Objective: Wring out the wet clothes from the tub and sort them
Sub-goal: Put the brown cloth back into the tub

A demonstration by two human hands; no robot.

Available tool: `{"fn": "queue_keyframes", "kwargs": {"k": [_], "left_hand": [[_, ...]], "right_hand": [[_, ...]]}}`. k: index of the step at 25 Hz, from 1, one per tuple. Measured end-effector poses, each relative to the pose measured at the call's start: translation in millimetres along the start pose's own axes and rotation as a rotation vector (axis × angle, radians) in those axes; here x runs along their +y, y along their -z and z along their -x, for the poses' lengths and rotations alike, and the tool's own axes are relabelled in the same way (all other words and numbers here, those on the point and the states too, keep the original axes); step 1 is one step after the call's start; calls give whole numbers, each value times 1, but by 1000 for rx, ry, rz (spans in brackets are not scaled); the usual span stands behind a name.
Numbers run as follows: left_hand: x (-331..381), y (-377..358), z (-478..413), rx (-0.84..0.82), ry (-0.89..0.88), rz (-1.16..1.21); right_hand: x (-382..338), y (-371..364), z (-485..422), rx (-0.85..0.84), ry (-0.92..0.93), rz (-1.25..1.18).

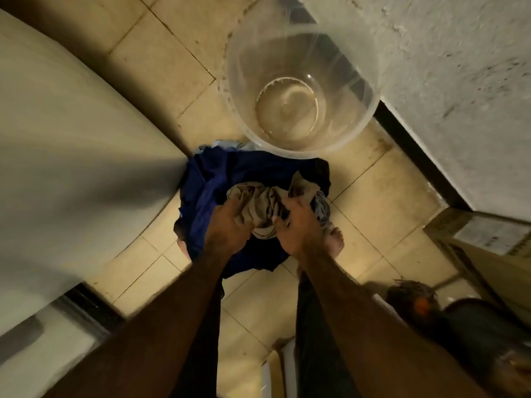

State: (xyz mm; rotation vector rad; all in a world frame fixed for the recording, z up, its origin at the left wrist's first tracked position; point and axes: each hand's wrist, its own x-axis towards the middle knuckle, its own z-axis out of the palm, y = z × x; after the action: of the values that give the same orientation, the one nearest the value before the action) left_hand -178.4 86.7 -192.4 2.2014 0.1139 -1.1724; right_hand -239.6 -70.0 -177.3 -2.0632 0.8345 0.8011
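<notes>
A bunched beige cloth with dark stripes [260, 203] is held between both hands above a heap of dark blue clothes [212, 182] on the tiled floor. My left hand [228, 225] grips its left end, and my right hand [297, 225] grips its right end. A clear plastic tub [238, 67] stands just beyond the heap, with a little murky water at its bottom and no clothes in it. A light blue piece [221, 145] peeks out at the heap's far edge.
A pale wall corner [86, 139] juts in on the left, touching the heap. A rough white wall with a dark skirting [416, 145] runs along the right. A cardboard box [488, 239] stands at the right. My bare foot [336, 239] rests beside the heap.
</notes>
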Motion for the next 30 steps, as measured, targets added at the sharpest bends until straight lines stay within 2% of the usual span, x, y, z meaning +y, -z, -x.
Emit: {"fn": "queue_keyframes", "kwargs": {"k": [3, 8, 12, 14, 17, 20, 22, 25, 26, 27, 28, 30], "left_hand": [[-17, -25, -37, 45, 33, 133], [-31, -54, -70, 33, 98, 198], [-22, -51, -73, 112, 205, 311], [-3, -44, -60, 113, 246, 474], [26, -34, -34, -28, 303, 657], [51, -23, -9, -184, 266, 824], [65, -19, 5, -74, 149, 860], [75, -9, 11, 378, -49, 690], [72, -6, 8, 460, -49, 649], [69, -3, 3, 469, -11, 645], [69, 1, -1, 411, 46, 685], [71, 3, -8, 197, 140, 792]], "right_hand": [[14, -25, -38, 51, -63, 77], [49, -80, -83, -167, -69, -35], [18, -51, -60, -144, -179, -333], [15, -34, -40, -101, -114, -376], [12, -8, -19, -115, -39, -412], [7, 21, -8, -80, 17, -431], [-1, 44, -5, -23, 36, -468], [-18, 78, -10, 55, 53, -621], [-27, 92, -13, 84, 50, -720], [-36, 106, -19, 119, 49, -816], [-46, 119, -25, 167, 58, -898], [-63, 140, -41, 272, 49, -1002]]}}
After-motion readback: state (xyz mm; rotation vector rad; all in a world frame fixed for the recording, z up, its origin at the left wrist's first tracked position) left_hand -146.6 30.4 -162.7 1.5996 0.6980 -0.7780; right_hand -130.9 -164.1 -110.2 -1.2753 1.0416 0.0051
